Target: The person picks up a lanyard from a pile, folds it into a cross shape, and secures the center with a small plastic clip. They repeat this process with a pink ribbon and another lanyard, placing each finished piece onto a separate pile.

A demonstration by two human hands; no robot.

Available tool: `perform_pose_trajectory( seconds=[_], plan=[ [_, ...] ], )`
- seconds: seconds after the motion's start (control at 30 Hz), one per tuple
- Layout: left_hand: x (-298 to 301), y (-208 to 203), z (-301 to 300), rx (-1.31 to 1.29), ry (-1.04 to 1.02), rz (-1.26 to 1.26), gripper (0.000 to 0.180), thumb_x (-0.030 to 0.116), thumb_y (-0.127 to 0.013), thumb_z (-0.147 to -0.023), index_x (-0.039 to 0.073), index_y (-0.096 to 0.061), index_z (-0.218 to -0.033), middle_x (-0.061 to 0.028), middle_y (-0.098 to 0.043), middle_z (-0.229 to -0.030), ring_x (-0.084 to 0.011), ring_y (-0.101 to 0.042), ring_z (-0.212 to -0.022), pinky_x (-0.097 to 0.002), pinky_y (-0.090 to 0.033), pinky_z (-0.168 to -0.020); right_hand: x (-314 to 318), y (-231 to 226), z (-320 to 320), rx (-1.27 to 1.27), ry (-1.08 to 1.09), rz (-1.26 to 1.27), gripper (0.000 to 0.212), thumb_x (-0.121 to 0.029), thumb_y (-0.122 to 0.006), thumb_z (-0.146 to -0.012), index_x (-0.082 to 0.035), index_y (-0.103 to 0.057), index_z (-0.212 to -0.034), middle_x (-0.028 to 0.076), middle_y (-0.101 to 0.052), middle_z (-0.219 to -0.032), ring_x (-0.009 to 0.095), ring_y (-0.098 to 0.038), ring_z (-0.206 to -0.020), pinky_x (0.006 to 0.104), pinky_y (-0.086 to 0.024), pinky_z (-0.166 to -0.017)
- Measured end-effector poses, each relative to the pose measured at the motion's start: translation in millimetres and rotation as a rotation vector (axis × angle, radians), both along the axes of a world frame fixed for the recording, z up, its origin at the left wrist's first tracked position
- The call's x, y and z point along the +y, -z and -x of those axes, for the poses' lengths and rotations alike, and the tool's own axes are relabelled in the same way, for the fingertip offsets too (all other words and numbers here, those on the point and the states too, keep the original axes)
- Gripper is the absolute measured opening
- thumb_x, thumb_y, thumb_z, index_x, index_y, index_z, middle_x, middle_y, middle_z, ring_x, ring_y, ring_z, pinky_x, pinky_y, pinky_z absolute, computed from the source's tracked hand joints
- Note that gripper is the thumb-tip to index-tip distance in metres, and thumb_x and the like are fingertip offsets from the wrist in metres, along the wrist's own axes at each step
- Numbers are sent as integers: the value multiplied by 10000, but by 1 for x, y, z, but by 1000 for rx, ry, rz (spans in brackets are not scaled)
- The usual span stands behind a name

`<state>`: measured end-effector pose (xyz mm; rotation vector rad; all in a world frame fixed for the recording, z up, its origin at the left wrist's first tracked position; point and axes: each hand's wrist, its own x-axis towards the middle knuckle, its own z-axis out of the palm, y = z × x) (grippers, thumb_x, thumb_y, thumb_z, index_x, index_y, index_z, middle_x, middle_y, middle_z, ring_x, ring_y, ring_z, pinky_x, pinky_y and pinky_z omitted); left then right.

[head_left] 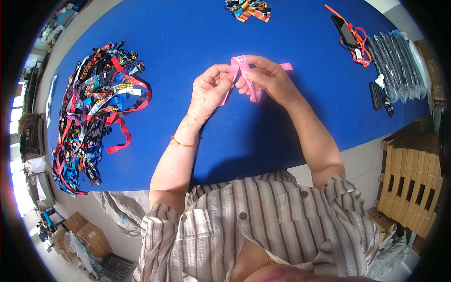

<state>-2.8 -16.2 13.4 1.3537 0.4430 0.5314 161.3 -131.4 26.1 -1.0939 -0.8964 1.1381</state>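
A pink printed ribbon strap (243, 68) is looped between my two hands above the blue table. With thumb and fingers pinched, my left hand (212, 87) grips one side of the loop, and a short length hangs below it. My right hand (268, 81) is closed on the other side, its thumb pressing the band near the top of the loop. One flat pink end sticks out past the back of the right hand. Part of the strap is hidden behind the fingers.
A large heap of multicoloured straps (96, 110) covers the table's left side. A smaller strap bundle (247, 10) lies at the far edge. On the right are a dark phone (344, 31) with an orange lanyard, a black case (376, 96) and plastic-wrapped packs (395, 66). Cardboard (411, 181) stands beyond.
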Motion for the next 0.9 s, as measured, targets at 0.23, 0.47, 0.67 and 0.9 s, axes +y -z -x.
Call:
perform_pose_trajectory(
  seconds=[0.23, 0.47, 0.67, 0.9],
  plan=[
    [-5, 3, 0, 21, 15, -66, 208, 5, -555, -960, 37, -660, -1136, 34, -600, -717, 1, -470, -518, -175, -362, -427, 3, 2, 2, -27, -4, -39, 332, -206, -573, -1000, -57, -588, -1297, 69, -700, -886, 115, -677, -749, 246, -552, -660],
    [-5, -5, 4, 89, 61, -60, 192, 48, -594, -967, 19, -652, -1147, 17, -610, -752, -21, -490, -543, -193, -369, -456, 3, 9, 4, -189, -33, -35, 355, -184, -548, -1011, -39, -544, -1335, 30, -678, -762, 76, -638, -681, 220, -476, -588],
    [-6, -9, 4, 14, 99, -17, 177, 67, -605, -967, 14, -661, -1126, 11, -638, -788, -33, -526, -601, -199, -404, -508, 2, 6, 8, -241, -12, -9, 337, -138, -558, -1001, -33, -527, -1319, 29, -666, -733, 67, -624, -669, 219, -475, -584],
    [-3, -7, 3, 15, 105, -45, 148, 130, -629, -972, 15, -681, -1050, -25, -686, -840, -81, -606, -688, -211, -483, -633, 3, 8, 8, -273, -74, -11, 392, -132, -590, -979, -68, -502, -1356, 40, -671, -796, 67, -618, -713, 216, -453, -603]
  ],
)
